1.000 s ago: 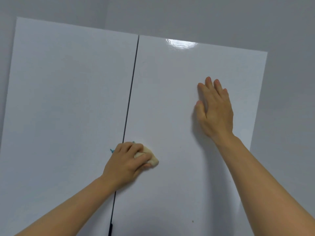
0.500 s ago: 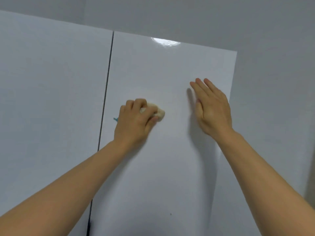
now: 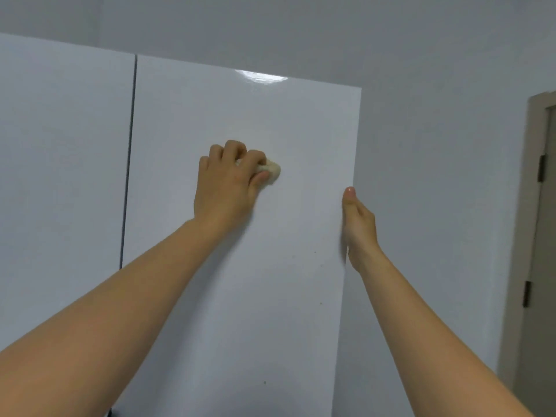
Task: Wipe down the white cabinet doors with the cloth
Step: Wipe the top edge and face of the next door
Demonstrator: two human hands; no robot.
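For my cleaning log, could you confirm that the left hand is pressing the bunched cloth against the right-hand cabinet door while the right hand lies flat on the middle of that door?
Not quite. The left hand does press the cloth against the right-hand cabinet door, but the right hand grips that door's outer right edge, thumb on the front, as the head view shows.

We see two glossy white cabinet doors, the right door plain but for a few tiny dark specks and a bright white glare patch near its top, the left door plain white. A dark grey gap divides them. The cloth is pale cream. The wall is light grey; the door frame is beige with dark hinges.
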